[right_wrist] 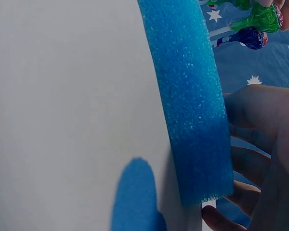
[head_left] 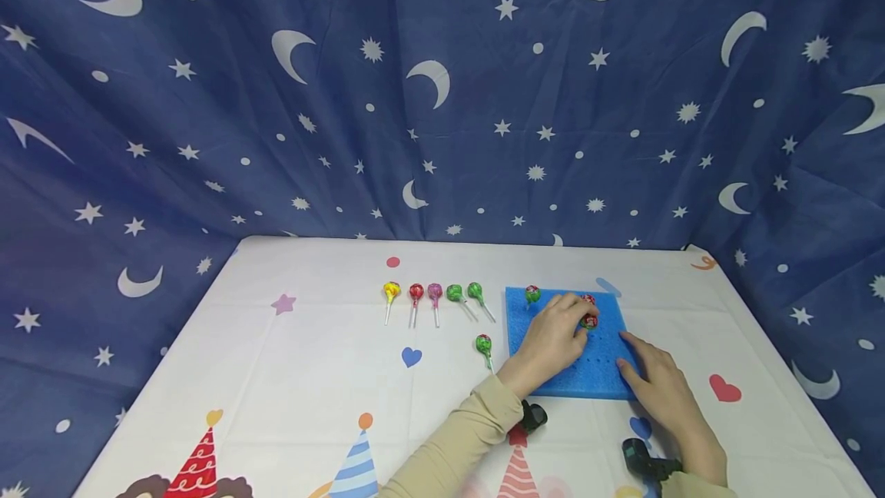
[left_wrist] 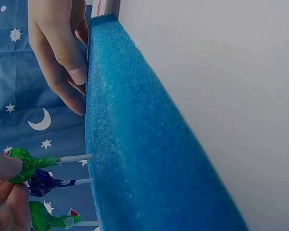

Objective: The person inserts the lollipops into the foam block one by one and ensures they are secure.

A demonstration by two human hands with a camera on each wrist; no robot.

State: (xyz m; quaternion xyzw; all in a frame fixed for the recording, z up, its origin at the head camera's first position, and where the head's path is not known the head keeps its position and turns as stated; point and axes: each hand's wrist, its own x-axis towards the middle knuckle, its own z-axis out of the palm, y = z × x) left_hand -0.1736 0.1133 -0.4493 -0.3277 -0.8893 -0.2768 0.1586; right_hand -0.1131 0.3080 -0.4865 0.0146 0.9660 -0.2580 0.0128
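Note:
My left hand (head_left: 553, 338) reaches over a blue foam block (head_left: 594, 383) on the table. Its thumb and fingers pinch the head of a green-wrapped lollipop (left_wrist: 23, 163), whose white stick meets the foam. Just beside it, a dark blue lollipop (left_wrist: 41, 183) stands with its stick in the block. Another green lollipop (head_left: 532, 294) stands near the block's far left corner. My right hand (head_left: 660, 386) rests against the block's right edge, thumb near the top surface; in the right wrist view its fingers (right_wrist: 253, 113) lie along the foam's side.
Left of the block lie a yellow lollipop (head_left: 391, 290), a red one (head_left: 415, 292), a purple one (head_left: 435, 291) and two green ones (head_left: 475, 290) in a row. A single green lollipop (head_left: 483, 344) lies nearer, beside my left forearm. A blue curtain (head_left: 442, 144) hangs behind the table.

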